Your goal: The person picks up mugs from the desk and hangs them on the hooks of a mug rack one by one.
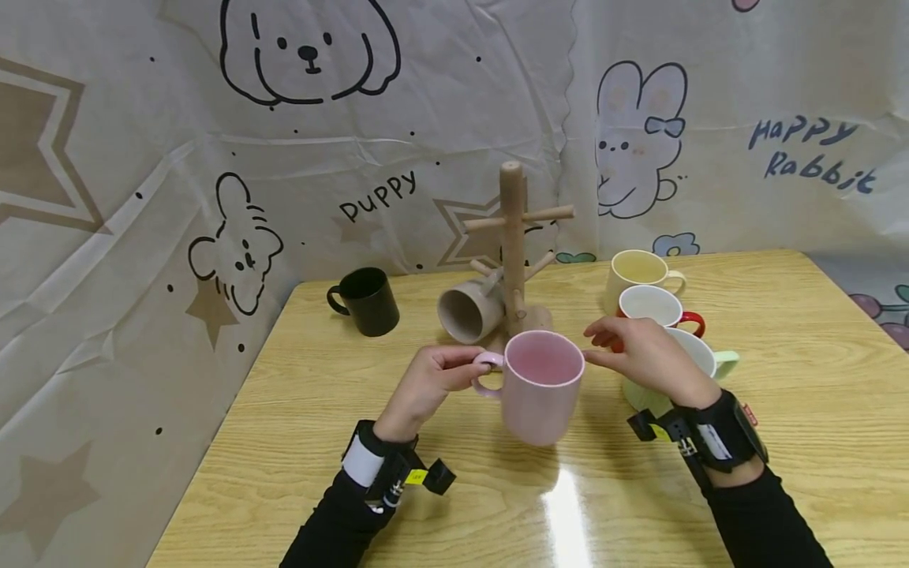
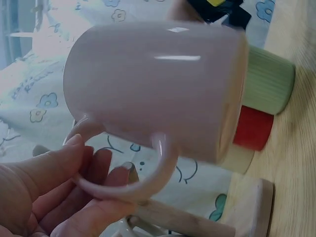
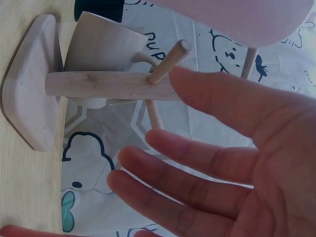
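Observation:
A pink mug (image 1: 541, 410) is held upright above the table by my left hand (image 1: 426, 388), whose thumb and fingers pinch its handle. In the left wrist view, the fingers reach through the handle loop of the mug (image 2: 153, 89). My right hand (image 1: 649, 356) is beside the mug's right rim; whether a fingertip touches it I cannot tell. The right wrist view shows that hand (image 3: 212, 173) with its fingers spread and nothing held. Behind the pink mug stands a wooden mug tree (image 1: 513, 237), with a beige mug (image 1: 461, 312) hanging sideways from a low peg.
A black mug (image 1: 371, 304) stands at the back left of the table. At the right, a yellow mug (image 1: 616, 288), a red mug with a white inside (image 1: 649, 304) and a green mug (image 1: 642, 398) stand in a row, partly behind my right hand. Printed cloth (image 1: 398, 102) hangs behind.

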Demonstrator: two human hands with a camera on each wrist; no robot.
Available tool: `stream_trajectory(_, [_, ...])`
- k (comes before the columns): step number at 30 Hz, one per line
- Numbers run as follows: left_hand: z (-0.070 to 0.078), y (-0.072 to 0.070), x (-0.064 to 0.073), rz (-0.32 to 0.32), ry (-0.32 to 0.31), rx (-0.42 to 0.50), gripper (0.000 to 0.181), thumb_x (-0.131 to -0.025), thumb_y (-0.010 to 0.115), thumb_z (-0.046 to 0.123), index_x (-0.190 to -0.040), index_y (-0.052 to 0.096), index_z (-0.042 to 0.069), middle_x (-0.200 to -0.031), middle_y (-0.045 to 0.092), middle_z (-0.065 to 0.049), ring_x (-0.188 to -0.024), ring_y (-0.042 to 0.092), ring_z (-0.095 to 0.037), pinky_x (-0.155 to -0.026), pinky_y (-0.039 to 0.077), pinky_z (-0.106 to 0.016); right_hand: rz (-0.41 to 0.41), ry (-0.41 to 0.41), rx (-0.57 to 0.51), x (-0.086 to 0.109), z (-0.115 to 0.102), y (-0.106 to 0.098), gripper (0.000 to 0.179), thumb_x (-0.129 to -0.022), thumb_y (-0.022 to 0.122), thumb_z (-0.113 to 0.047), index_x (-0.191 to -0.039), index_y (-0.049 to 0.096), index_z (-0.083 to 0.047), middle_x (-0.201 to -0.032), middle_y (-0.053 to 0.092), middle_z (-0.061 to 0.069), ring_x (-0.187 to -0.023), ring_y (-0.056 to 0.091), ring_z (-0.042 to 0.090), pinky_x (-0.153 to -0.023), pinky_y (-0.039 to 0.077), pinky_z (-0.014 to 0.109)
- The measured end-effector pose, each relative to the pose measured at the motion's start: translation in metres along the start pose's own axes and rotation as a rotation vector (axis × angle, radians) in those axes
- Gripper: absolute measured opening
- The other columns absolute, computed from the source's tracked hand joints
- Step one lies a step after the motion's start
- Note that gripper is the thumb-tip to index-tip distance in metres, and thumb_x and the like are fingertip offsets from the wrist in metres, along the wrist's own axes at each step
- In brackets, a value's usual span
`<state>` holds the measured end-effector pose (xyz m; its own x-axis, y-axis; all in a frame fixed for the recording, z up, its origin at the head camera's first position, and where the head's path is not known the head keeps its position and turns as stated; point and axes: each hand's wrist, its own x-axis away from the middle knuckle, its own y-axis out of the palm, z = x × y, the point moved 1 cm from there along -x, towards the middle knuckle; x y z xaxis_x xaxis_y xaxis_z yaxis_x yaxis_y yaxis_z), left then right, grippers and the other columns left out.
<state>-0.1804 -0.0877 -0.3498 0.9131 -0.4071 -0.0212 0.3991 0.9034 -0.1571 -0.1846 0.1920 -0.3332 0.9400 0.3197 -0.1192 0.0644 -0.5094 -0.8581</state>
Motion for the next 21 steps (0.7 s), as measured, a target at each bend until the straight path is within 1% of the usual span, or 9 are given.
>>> stream_trajectory(3, [-0.001,0.003,0.000,-0.005,-0.030,-0.034,0.025,-0.090,0.058,0.014,-0.109,0.065,-0.002,-0.103,0.067,-0.016,-0.082,0.062,-0.005,-0.076,0.053,-0.026,0.006,0.012,0.003,0.000,0.000,-0.001,0.033,-0.083,0.067,-0.025,-0.106,0.064,-0.001,-0.097,0.067,0.014,-0.086,0.063,0.025,-0.075,0.053,0.040])
stream_trajectory(6, [-0.003,0.004,-0.001,-0.012,-0.051,-0.040,0.027,-0.092,0.055,0.012,-0.111,0.062,-0.005,-0.106,0.064,-0.024,-0.077,0.062,-0.004,-0.072,0.054,-0.024,0.016,0.014,0.009,0.000,-0.001,-0.001,0.033,-0.083,0.067,-0.026,-0.104,0.064,-0.001,-0.095,0.068,0.014,-0.083,0.063,0.025,-0.074,0.053,0.040])
stream_trajectory(9, [-0.005,0.005,-0.001,-0.012,-0.083,-0.025,0.028,-0.093,0.053,0.011,-0.113,0.061,-0.006,-0.106,0.065,-0.022,-0.074,0.062,-0.003,-0.070,0.054,-0.022,0.035,0.038,-0.002,0.000,-0.003,-0.001,0.034,-0.085,0.066,-0.029,-0.104,0.064,0.000,-0.094,0.068,0.014,-0.084,0.063,0.025,-0.074,0.053,0.041])
stream_trajectory(11, [-0.007,0.005,-0.001,-0.008,-0.102,-0.017,0.028,-0.093,0.053,0.011,-0.113,0.061,-0.006,-0.105,0.066,-0.019,-0.074,0.062,-0.004,-0.070,0.054,-0.022,0.055,0.078,-0.057,0.001,-0.005,-0.002,0.041,-0.086,0.063,-0.034,-0.108,0.063,0.000,-0.098,0.068,0.016,-0.088,0.064,0.027,-0.076,0.053,0.042])
stream_trajectory(13, [-0.008,0.004,-0.002,-0.004,-0.118,-0.013,0.028,-0.093,0.053,0.011,-0.114,0.062,-0.004,-0.105,0.067,-0.017,-0.074,0.063,-0.004,-0.069,0.054,-0.022,0.061,0.133,-0.185,0.002,-0.008,-0.002,0.051,-0.088,0.059,-0.040,-0.119,0.057,0.000,-0.108,0.065,0.018,-0.098,0.062,0.031,-0.081,0.052,0.043])
stream_trajectory(16, [-0.009,0.004,-0.002,-0.012,-0.122,-0.008,0.028,-0.093,0.052,0.012,-0.115,0.061,-0.004,-0.108,0.065,-0.019,-0.075,0.063,-0.004,-0.070,0.054,-0.022,0.029,0.184,-0.517,0.005,-0.015,-0.003,0.064,-0.090,0.054,-0.043,-0.135,0.040,0.000,-0.129,0.052,0.021,-0.117,0.052,0.034,-0.091,0.047,0.045])
stream_trajectory(19, [-0.008,0.003,-0.002,-0.022,-0.115,0.001,0.029,-0.094,0.052,0.012,-0.116,0.060,-0.005,-0.111,0.064,-0.020,-0.076,0.063,-0.004,-0.071,0.054,-0.023,-0.074,0.199,-0.831,0.009,-0.024,-0.001,0.070,-0.093,0.052,-0.035,-0.144,0.021,0.001,-0.144,0.033,0.024,-0.130,0.037,0.037,-0.098,0.041,0.049])
stream_trajectory(20, [-0.008,0.002,-0.003,-0.025,-0.110,0.000,0.030,-0.094,0.051,0.012,-0.116,0.059,-0.006,-0.111,0.064,-0.020,-0.076,0.063,-0.004,-0.071,0.054,-0.023,-0.110,0.204,-0.906,0.010,-0.027,0.000,0.072,-0.093,0.053,-0.033,-0.145,0.016,0.001,-0.147,0.027,0.024,-0.132,0.032,0.038,-0.099,0.039,0.051])
stream_trajectory(21, [-0.008,0.002,-0.003,-0.026,-0.107,0.000,0.030,-0.094,0.051,0.012,-0.117,0.059,-0.006,-0.112,0.064,-0.020,-0.077,0.063,-0.004,-0.072,0.054,-0.023,-0.141,0.210,-0.955,0.011,-0.030,0.003,0.075,-0.093,0.053,-0.032,-0.146,0.012,0.001,-0.148,0.023,0.025,-0.133,0.029,0.040,-0.099,0.038,0.053])
